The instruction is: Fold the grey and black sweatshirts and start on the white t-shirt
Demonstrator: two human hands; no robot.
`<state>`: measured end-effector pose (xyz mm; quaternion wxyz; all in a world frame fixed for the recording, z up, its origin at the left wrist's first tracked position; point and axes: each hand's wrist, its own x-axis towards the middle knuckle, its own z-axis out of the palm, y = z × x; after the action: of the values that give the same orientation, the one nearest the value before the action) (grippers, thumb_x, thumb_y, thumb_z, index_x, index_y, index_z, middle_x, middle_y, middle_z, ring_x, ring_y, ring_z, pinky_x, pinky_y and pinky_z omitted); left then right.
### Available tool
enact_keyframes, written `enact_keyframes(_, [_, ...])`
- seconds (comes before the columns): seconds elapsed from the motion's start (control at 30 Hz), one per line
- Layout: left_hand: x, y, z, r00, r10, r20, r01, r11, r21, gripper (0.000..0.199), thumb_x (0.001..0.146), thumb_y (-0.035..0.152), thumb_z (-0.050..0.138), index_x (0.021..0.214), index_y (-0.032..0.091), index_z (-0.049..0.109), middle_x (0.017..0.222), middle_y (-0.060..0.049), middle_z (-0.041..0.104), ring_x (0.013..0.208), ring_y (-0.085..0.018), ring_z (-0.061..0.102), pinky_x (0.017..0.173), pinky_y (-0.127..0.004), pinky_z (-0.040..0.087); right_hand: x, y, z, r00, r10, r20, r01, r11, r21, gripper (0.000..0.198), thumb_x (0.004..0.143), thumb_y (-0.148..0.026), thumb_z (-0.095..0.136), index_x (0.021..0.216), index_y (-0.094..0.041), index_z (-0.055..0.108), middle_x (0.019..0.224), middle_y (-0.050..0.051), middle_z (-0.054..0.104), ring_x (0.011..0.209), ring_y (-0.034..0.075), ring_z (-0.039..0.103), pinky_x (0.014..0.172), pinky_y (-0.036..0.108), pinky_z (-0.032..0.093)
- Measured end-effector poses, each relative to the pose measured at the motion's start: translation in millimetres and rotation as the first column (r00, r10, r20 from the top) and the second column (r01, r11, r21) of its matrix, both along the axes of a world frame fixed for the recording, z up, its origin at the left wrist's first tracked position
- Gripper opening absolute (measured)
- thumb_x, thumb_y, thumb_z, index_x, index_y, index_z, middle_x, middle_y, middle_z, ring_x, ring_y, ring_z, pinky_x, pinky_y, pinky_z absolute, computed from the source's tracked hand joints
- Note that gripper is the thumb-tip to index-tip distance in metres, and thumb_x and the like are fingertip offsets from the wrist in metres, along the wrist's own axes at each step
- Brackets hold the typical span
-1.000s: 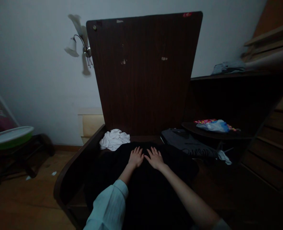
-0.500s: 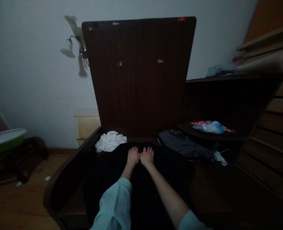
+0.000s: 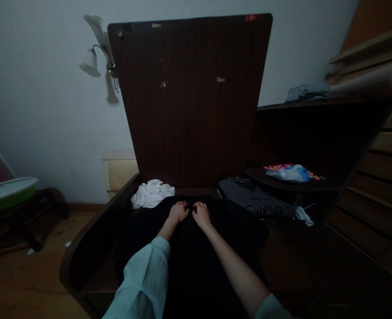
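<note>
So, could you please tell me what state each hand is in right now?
Left hand: curled on the black cloth; too dark to tell whether it grips.
Right hand: curled on the same cloth; a grip cannot be told either.

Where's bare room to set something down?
The dim brown wooden surface looks bare right of the black cloth, in front of the flat grey item with black lettering. Crowded: cloth's far edge, with crumpled white cloth, left hand and right hand.
</note>
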<state>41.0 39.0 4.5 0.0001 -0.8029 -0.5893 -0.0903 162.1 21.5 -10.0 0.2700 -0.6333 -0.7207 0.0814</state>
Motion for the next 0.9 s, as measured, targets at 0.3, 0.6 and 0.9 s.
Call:
enact_keyframes(0.3, [-6, -6, -12.9, 0.999, -0.029, 0.032, 0.028, 0.999, 0.026, 0.041, 0.088, 0.023, 0.027, 0.123, 0.012, 0.045, 0.133, -0.009, 0.041, 0.123, -0.020, 0.034, 0.101, -0.032, 0.027, -5, -1, -2, 0.970, 0.154, 0.189, -0.135, 0.985, -0.108, 0.041, 0.088, -0.032, 0.028, 0.123, -0.020, 0.045, 0.135, 0.007, 0.038, 0.125, 0.022, 0.030, 0.099, 0.038, 0.021])
enact_keyframes(0.6, [-5, -7, -4.7, 1.000, -0.029, -0.010, 0.027, 0.992, -0.120, 0.043, 0.087, 0.023, 0.028, 0.127, 0.011, 0.038, 0.137, -0.013, 0.034, 0.126, -0.023, 0.028, 0.100, -0.040, 0.026, -4, 0, -1, 0.968, 0.160, 0.195, -0.135, 0.982, -0.132, 0.042, 0.086, -0.033, 0.030, 0.124, -0.020, 0.045, 0.136, 0.006, 0.037, 0.126, 0.020, 0.028, 0.100, 0.036, 0.021])
enact_keyframes(0.9, [-82, -45, 46.3, 0.981, 0.112, -0.156, -0.142, 0.971, -0.193, 0.074, 0.066, 0.039, 0.057, 0.131, 0.014, 0.032, 0.137, -0.020, 0.030, 0.125, -0.035, 0.026, 0.096, -0.047, 0.028, -4, 0, -4, 0.951, 0.200, 0.234, -0.166, 0.973, -0.160, 0.045, 0.088, -0.036, 0.025, 0.128, -0.019, 0.039, 0.139, 0.006, 0.030, 0.128, 0.021, 0.024, 0.101, 0.038, 0.017])
